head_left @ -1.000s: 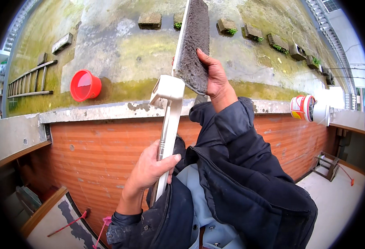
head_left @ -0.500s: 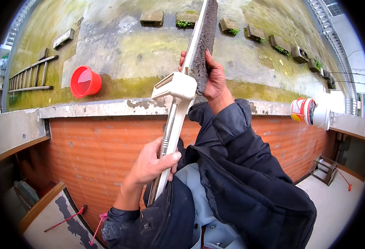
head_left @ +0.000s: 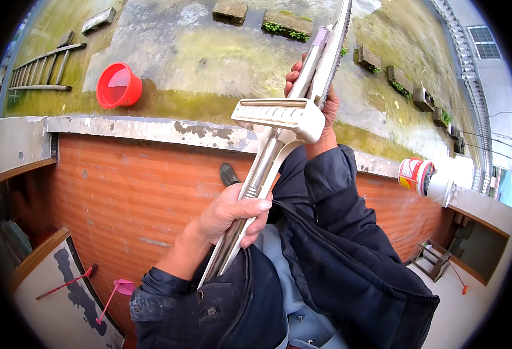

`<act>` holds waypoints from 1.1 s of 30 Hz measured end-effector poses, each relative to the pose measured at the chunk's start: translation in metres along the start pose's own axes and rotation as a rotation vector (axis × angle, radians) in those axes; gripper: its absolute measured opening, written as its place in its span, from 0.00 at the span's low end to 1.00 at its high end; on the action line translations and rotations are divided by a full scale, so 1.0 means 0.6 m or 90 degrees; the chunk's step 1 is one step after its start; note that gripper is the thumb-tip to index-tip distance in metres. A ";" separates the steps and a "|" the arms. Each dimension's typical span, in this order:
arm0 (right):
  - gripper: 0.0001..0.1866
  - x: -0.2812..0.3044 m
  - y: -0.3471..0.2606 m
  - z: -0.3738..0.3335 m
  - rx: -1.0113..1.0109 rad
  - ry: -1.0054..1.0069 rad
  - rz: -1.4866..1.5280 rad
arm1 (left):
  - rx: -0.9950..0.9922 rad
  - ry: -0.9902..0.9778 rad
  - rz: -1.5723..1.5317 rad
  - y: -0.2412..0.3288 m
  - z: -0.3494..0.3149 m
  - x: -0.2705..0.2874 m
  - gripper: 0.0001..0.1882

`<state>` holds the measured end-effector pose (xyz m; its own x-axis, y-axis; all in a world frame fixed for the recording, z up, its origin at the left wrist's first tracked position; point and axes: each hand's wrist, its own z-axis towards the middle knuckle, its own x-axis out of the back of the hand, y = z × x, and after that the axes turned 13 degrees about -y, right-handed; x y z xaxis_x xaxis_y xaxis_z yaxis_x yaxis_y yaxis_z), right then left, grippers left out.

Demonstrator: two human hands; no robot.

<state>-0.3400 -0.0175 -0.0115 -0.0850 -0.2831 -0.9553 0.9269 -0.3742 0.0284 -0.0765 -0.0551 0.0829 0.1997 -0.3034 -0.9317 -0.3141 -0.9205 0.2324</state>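
Note:
I hold a sponge mop slantwise in front of me, its white plastic frame [head_left: 282, 114] in the middle of the view. My left hand [head_left: 235, 215] wraps round the metal pole and the white lever beside it, thumb on top. Farther up, my right hand [head_left: 329, 113] grips the mop's head end from behind, with fingertips showing on the left side. The dark sponge [head_left: 342, 49] is turned edge-on, so only a thin strip of it shows. The top of the mop runs out of view.
Beyond the low ledge [head_left: 151, 129] is a mossy floor with a red bucket [head_left: 131, 93], a ladder [head_left: 40, 88] and several concrete blocks [head_left: 229, 10]. A white-and-red pail [head_left: 410, 173] stands on the ledge at right. A pink long-handled tool [head_left: 124, 286] is at lower left, a small stool [head_left: 433, 259] at lower right.
The mop has turned about its length, so its sponge side faces away and the white frame faces me. It also shifted right and tilted further. Both hands keep their hold.

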 end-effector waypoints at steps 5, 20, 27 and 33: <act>0.31 0.000 -0.001 0.012 0.011 -0.016 -0.001 | -0.007 -0.078 -0.060 -0.007 -0.009 0.012 0.13; 0.31 -0.005 -0.007 0.005 -0.032 0.049 -0.032 | 0.013 0.035 0.041 0.002 -0.017 -0.006 0.14; 0.31 -0.009 0.001 -0.007 -0.021 0.058 -0.011 | 0.031 0.048 0.082 0.000 -0.019 0.000 0.12; 0.41 -0.022 0.007 -0.003 -0.059 0.049 -0.154 | 0.036 0.072 0.248 0.010 -0.031 0.001 0.14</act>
<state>-0.3341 -0.0137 0.0006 -0.2826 -0.1262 -0.9509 0.9130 -0.3396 -0.2262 -0.0610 -0.0651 0.0891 0.1549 -0.6550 -0.7396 -0.4368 -0.7169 0.5434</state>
